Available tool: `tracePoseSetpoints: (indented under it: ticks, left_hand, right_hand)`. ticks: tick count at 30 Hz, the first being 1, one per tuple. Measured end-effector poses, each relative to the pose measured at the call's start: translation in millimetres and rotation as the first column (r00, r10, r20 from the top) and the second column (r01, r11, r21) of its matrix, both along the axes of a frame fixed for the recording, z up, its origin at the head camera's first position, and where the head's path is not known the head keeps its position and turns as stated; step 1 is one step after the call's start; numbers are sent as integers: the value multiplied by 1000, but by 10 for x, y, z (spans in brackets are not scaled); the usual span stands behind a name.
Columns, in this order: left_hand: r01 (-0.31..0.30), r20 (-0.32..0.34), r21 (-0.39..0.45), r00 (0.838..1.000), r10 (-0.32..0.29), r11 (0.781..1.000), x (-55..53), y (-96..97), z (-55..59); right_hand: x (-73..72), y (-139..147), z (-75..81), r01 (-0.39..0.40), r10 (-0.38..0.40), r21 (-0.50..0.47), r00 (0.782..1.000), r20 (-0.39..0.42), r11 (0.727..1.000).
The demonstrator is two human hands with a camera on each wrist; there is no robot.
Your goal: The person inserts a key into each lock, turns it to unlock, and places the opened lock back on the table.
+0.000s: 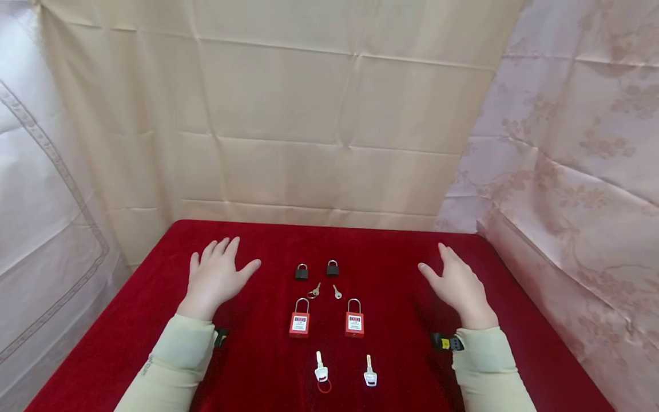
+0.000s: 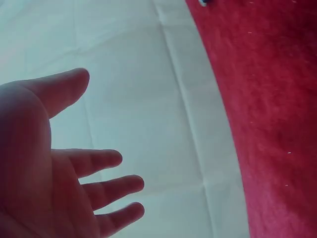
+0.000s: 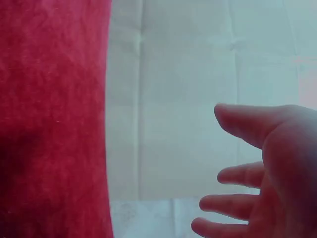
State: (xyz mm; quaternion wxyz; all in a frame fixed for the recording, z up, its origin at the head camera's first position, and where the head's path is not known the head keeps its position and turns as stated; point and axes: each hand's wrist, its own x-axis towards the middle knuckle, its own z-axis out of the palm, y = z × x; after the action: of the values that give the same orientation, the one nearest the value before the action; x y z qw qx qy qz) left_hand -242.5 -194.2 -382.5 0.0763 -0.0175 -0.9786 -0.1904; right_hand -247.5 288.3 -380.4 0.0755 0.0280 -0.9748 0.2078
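My left hand (image 1: 213, 277) is on the left with fingers spread and nothing in it. On the right, my right hand (image 1: 458, 284) has its fingers extended and holds nothing. Between them lie two small black padlocks, a left one (image 1: 301, 274) and a right one (image 1: 333, 269). Nearer are a small key on a ring (image 1: 316, 289) and a small key without one (image 1: 337, 292). Then come a left red padlock (image 1: 300, 324) and a right red padlock (image 1: 354, 323), shackles pointing away. Closest are a silver key with a red ring (image 1: 321, 372) and another silver key (image 1: 370, 375).
A red cloth (image 1: 247, 355) covers the table. Beige curtain (image 1: 309, 114) hangs behind its far edge, with a white curtain (image 1: 46, 229) on the left and a floral one (image 1: 582, 171) on the right. Dark bands sit at both wrists.
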Motion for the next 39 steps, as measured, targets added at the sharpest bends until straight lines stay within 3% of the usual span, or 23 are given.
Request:
tracePoseSetpoints:
  ticks: [9, 21, 29, 39]
  left_hand:
    - [-2, -29, 33, 1000, 3, 999, 111, 38, 163]
    - [35, -68, 22, 997, -33, 999, 265, 184, 312]
    - [86, -35, 94, 996, -83, 992, 300, 284, 298]
    - [107, 71, 174, 990, -121, 979, 308, 370, 252]
  right_hand:
    - [161, -62, 207, 48, -55, -53, 989, -135, 997]
    - [360, -272, 418, -8, -10, -82, 978, -209, 997]
    - [402, -512, 371, -94, 78, -72, 977, -200, 993]
    - [416, -833, 266, -187, 181, -23, 971, -157, 982]
